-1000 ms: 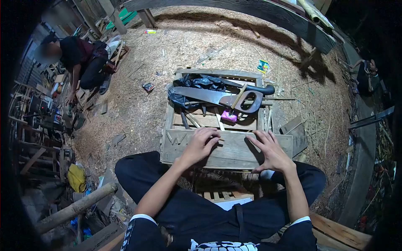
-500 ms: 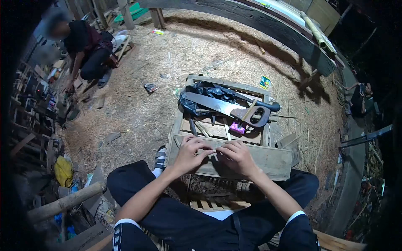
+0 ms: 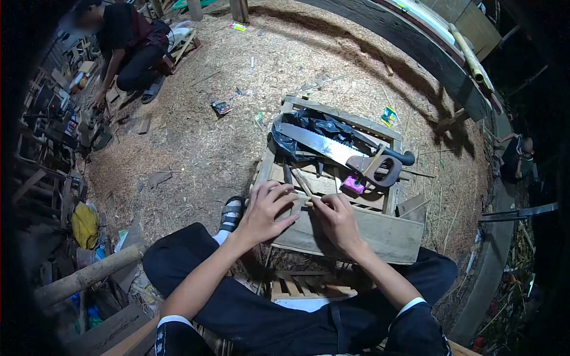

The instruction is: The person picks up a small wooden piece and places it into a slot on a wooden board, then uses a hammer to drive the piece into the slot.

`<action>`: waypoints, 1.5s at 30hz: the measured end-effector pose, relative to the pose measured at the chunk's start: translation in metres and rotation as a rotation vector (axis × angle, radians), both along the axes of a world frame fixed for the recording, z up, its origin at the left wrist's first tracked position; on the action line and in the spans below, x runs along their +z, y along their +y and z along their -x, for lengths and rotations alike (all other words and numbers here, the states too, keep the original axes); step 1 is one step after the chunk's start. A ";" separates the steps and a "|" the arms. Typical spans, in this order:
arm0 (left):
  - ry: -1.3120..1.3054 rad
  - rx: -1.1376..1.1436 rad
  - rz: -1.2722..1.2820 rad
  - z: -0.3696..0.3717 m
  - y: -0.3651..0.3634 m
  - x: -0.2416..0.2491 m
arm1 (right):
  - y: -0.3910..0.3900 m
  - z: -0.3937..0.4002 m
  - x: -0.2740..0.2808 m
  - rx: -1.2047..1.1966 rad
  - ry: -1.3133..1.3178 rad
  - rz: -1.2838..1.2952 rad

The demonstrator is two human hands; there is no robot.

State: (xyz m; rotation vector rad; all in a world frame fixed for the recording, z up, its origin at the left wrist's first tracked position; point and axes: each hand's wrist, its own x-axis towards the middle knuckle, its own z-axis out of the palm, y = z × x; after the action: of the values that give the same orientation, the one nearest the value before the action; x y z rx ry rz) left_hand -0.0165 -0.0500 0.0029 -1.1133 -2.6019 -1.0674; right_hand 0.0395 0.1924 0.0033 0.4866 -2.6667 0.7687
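A flat wooden board (image 3: pixel 380 235) lies across the near end of a slatted wooden crate (image 3: pixel 389 203). My left hand (image 3: pixel 264 212) rests over the board's left end, fingers apart, with nothing visible in it. Beside it, my right hand (image 3: pixel 338 222) has its thumb and index finger together at the board's far edge; whatever is between them is too small to name. Beyond the hands, a handsaw (image 3: pixel 320 144) lies on the crate over a black plastic bag (image 3: pixel 285 144). A pink item (image 3: pixel 354 184) sits under the saw's handle.
A person (image 3: pixel 133 50) crouches at the upper left by piled scrap. Another person (image 3: pixel 519 159) is at the far right. A long beam (image 3: pixel 409 50) crosses the upper right. A bamboo pole (image 3: pixel 89 282) and yellow bag (image 3: pixel 85 226) are at the lower left.
My hands have moved apart, and my left hand's fingers have spread from their earlier pinch. The view has shifted, so the crate and saw appear farther right.
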 end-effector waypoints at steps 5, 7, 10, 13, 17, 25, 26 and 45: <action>-0.061 0.006 0.011 0.003 -0.008 -0.013 | -0.014 0.006 -0.009 -0.038 0.020 -0.077; -0.059 0.008 0.011 0.001 -0.007 -0.012 | -0.016 0.005 -0.006 -0.048 0.028 -0.088; -0.057 0.016 0.002 0.004 -0.007 -0.011 | -0.016 0.005 -0.002 -0.053 0.049 -0.038; -0.068 0.040 -0.006 0.005 -0.007 -0.014 | -0.013 0.002 -0.004 -0.060 0.010 0.128; -0.090 0.051 -0.037 0.004 -0.003 -0.011 | -0.013 0.005 -0.005 -0.073 -0.016 0.153; -0.091 0.053 -0.048 0.008 -0.001 -0.013 | -0.018 0.009 -0.005 -0.080 -0.007 0.122; -0.093 0.050 -0.046 0.008 -0.001 -0.013 | -0.018 0.009 -0.005 -0.073 -0.009 0.125; -0.118 0.037 0.006 0.006 -0.001 -0.015 | -0.014 0.008 -0.005 -0.031 -0.034 0.102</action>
State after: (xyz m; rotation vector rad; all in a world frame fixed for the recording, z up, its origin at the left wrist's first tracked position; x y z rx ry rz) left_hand -0.0221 -0.0511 -0.0122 -1.0295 -2.7059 -1.1515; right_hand 0.0315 0.1785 -0.0021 0.4081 -2.6439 0.9056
